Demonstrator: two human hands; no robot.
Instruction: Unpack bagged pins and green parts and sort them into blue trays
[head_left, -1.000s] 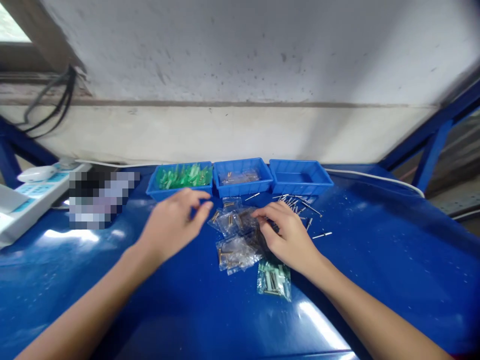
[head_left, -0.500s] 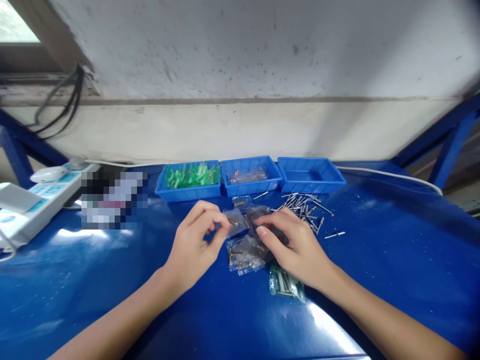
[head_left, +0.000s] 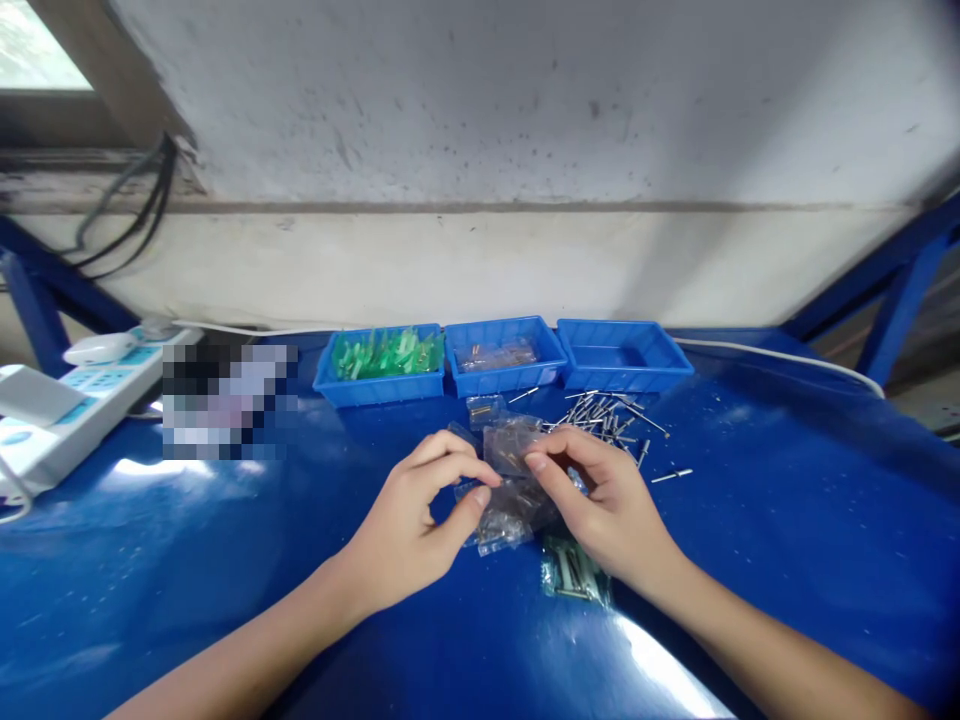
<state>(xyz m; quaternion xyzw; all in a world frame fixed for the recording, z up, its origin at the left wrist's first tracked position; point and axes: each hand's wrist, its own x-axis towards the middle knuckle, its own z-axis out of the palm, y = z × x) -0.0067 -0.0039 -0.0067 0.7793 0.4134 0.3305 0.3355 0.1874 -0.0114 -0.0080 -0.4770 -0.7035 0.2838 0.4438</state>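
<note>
My right hand [head_left: 604, 490] pinches the edge of a small clear plastic bag [head_left: 508, 447] with brass-coloured screws inside. Just left of it is my left hand [head_left: 424, 515], thumb and forefinger a little apart and close to the bags, with nothing seen between them. Several more clear bags of screws [head_left: 504, 528] lie in a pile under the fingertips, partly covered. A single small bag [head_left: 484, 410] rests behind the pile. By my right wrist lies a greenish bag [head_left: 571, 572] with screws and pale plugs.
Three blue bins stand along the back: one with green packets [head_left: 390, 352], one with clear bags [head_left: 499, 355], and a bare one [head_left: 622, 350]. Loose rivets [head_left: 604, 415] are scattered at right, one rivet [head_left: 672, 475] apart. A power strip [head_left: 97, 395] sits at left.
My left hand has moved right and nearer to me, its pinch loosened from a small bag. My right hand now lifts a clear bag by its edge.
</note>
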